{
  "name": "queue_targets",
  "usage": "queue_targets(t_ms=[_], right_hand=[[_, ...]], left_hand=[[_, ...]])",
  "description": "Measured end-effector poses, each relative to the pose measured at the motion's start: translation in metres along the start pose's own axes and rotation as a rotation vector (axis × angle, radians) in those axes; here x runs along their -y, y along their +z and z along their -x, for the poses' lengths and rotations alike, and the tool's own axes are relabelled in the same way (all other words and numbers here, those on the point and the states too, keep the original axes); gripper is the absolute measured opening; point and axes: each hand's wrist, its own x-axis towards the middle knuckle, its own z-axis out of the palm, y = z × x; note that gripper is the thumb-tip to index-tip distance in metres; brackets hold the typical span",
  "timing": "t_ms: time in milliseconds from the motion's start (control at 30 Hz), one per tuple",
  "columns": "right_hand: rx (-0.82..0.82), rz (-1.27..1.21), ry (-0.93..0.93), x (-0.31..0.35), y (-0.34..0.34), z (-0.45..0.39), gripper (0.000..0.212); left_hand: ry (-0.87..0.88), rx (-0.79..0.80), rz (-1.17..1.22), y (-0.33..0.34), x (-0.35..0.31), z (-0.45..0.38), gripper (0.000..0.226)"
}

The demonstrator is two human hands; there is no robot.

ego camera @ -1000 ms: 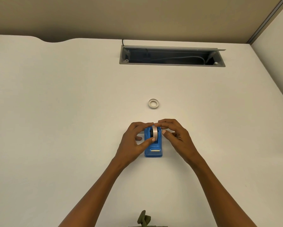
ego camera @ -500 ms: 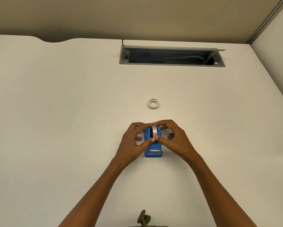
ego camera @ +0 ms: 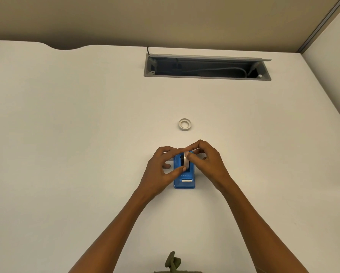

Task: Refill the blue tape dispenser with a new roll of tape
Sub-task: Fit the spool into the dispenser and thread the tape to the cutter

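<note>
Tape roll (ego camera: 186, 162) sits in the blue dispenser (ego camera: 184, 175) mid-counter, left hand (ego camera: 161, 170) steadying it, while the right hand (ego camera: 206, 160), earlier low at the front, now pinches its top toward twelve o'clock, probably finding the end.

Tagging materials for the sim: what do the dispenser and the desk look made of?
Blue tape dispenser: looks like moulded plastic, slightly glossy, with even saturated colour and rounded edges. Desk: probably laminate, matte off-white, smooth with no visible grain; the core can't be told.
</note>
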Motion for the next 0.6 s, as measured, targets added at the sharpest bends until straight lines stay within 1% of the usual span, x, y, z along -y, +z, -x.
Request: queue_targets(t_ms=[67,133,233,367,600], right_hand=[[-0.003,-0.018,0.046,0.001,0.000,-0.002,0.003],[0.010,-0.021,0.057,0.003,0.000,-0.002,0.009],[0.074,-0.035,-0.011,0.004,-0.005,0.005,0.023],[0.100,-0.036,-0.113,-0.001,-0.013,0.018,0.020],[0.104,-0.011,-0.154,0.001,-0.011,0.019,0.028]], left_hand=[[-0.006,-0.005,-0.005,0.001,0.000,0.000,0.044],[-0.007,-0.010,-0.008,0.001,0.000,-0.001,0.044],[-0.009,-0.007,-0.010,0.001,-0.001,-0.001,0.042],[-0.015,-0.007,-0.012,0.001,-0.001,0.000,0.041],[-0.010,-0.006,-0.008,0.001,0.000,0.000,0.042]])
